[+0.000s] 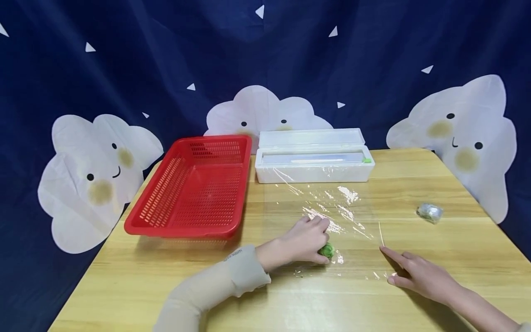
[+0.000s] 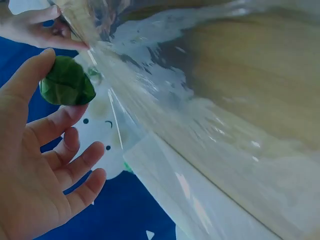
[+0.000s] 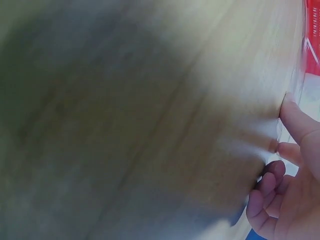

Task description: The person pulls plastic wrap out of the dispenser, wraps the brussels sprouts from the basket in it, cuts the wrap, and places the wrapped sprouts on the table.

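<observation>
In the head view my left hand is over a sheet of clear plastic wrap spread on the table. Its thumb and index finger pinch a small green Brussels sprout; the left wrist view shows the leafy sprout with the other fingers spread below it. My right hand lies at the right edge of the wrap, with the index fingertip touching that edge. Thumb and index finger stand apart in the right wrist view, the remaining fingers loosely curled. Behind the hands, the wrap runs from a white dispenser box with its lid raised.
A red plastic basket stands at the left of the wooden table. To the right lies a small bundle in clear film. A dark blue curtain with clouds hangs behind the table.
</observation>
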`<state>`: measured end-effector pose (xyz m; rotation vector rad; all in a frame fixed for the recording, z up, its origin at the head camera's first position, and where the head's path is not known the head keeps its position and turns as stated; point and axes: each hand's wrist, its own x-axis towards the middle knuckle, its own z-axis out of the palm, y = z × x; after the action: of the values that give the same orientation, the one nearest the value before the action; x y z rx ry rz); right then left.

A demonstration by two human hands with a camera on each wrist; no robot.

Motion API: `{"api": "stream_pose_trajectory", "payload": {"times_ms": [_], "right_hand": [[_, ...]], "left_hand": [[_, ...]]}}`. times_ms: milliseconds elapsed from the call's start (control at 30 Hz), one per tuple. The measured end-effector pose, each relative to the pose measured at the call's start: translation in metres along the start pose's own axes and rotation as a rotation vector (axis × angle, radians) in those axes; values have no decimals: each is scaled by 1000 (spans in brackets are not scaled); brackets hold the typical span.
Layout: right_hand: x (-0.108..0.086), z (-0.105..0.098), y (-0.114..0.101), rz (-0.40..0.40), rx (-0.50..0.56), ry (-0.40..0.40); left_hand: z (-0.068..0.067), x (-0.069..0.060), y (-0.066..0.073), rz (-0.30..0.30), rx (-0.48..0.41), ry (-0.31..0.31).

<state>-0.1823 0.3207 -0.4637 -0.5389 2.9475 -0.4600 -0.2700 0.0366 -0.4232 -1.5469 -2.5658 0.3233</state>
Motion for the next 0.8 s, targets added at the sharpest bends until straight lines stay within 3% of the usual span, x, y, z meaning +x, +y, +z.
{"api": "stream_pose_trajectory", "payload": {"times_ms": [467,800], "right_hand": [[0,1,2,-5,-17,-19],[0,1,1,-27,-13,-14]], "left_hand": [[11,9,15,-62,-16,-116],[15,7,17,-107,-44,-130]]}}
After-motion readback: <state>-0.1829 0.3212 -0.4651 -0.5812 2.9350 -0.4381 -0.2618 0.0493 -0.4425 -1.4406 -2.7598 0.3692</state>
